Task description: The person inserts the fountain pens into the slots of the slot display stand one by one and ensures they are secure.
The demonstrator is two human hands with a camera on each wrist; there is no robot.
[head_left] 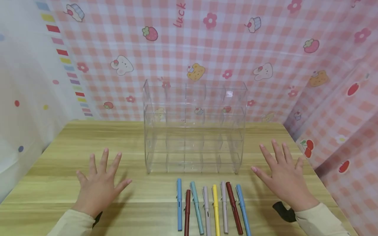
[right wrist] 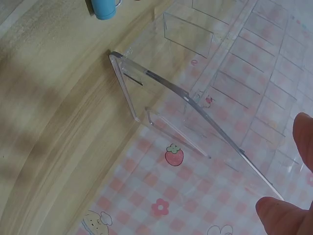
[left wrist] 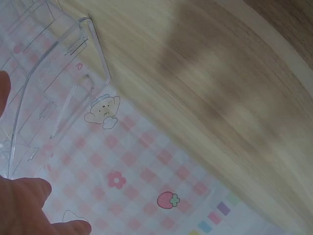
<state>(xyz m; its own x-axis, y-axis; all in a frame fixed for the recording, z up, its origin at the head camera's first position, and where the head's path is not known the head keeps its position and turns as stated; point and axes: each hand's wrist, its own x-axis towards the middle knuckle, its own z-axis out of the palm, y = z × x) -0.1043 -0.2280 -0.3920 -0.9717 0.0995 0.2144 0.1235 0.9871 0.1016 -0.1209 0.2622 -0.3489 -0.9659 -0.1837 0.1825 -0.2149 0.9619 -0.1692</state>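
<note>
My left hand is at the left of the table with its fingers spread and holds nothing. Opposite it, my right hand has its fingers spread too, with nothing in it. A clear acrylic rack with tiers of small compartments stands upright between and beyond them. In front of the rack lie several capped pens side by side: blue pens at both ends, dark red ones, a teal one, greyish ones and a yellow one. Fingertips show in both wrist views, apart from the pens.
The wooden table ends at a pink checked cloth that hangs behind it and continues on the right. A white cloth hangs on the left. In the right wrist view the rack's side wall is near the fingers.
</note>
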